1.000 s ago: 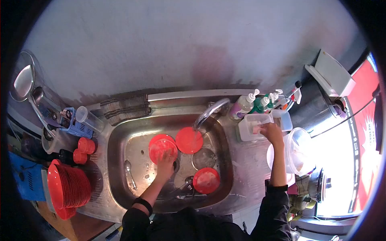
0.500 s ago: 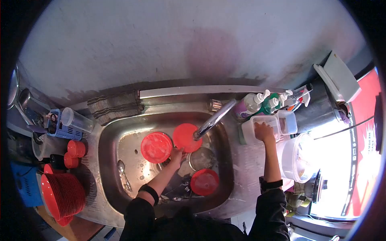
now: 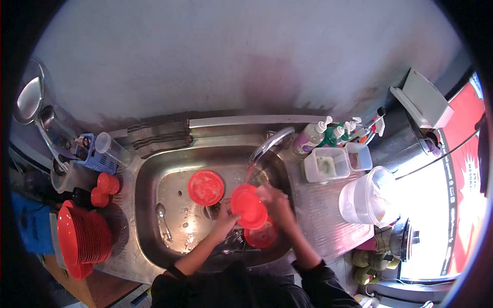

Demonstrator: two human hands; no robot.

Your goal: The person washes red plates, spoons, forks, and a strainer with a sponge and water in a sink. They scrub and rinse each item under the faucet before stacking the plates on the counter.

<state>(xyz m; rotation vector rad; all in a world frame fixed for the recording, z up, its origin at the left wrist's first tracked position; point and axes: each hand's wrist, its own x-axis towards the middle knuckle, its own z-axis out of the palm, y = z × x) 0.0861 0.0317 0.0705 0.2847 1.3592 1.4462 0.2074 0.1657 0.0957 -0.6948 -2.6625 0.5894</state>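
Over the sink (image 3: 172,149), my left hand (image 3: 226,222) grips the left edge of a red plate (image 3: 248,207), which is tilted. My right hand (image 3: 278,204), blurred by motion, is against the plate's right side. A pale patch shows at its fingers, but what it holds, if anything, cannot be made out. Left of the plate, a second red plate (image 3: 206,188) with suds lies in the sink. A red bowl (image 3: 262,234) sits below the held plate, partly covered by it. The faucet (image 3: 269,143) reaches over the sink behind my hands.
A spoon (image 3: 164,222) lies at the sink's left side. Stacked red plates (image 3: 87,236) and small red cups (image 3: 108,183) stand on the left. To the right are pump bottles (image 3: 310,136), a plastic container (image 3: 326,165) with suds and a clear bucket (image 3: 367,197).
My right hand has left the plastic container and come to the red plate. My left hand has brought that plate nearer to me, away from the faucet. The view has shifted slightly.
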